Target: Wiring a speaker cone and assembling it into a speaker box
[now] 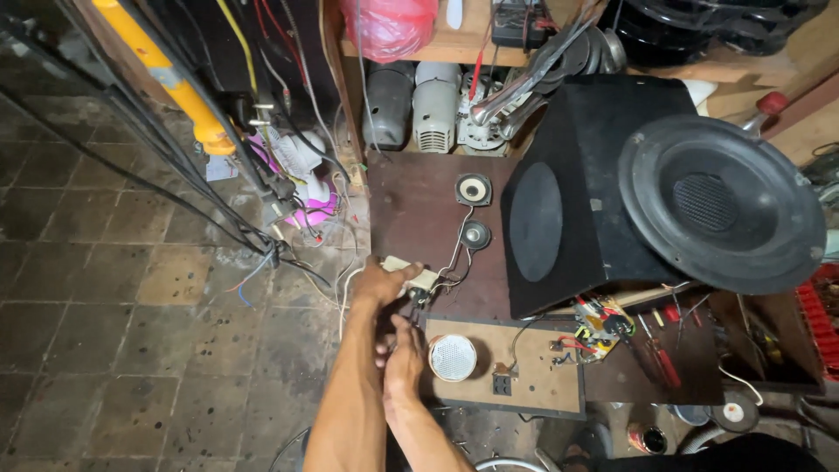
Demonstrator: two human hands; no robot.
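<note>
Head view: left hand (383, 285) clamped on a beige plug block (412, 274) — right hand (402, 360) curled just below, grip unclear.

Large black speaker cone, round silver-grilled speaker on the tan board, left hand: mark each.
Large black speaker cone (706, 203): head view, centre mesh.
Round silver-grilled speaker (453, 357): head view, grille middle.
Left hand (384, 287): head view, back of hand.

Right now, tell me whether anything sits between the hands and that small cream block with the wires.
Nothing visible does. The left hand already grips the cream block, and the right hand is just below, by its wires.
</note>
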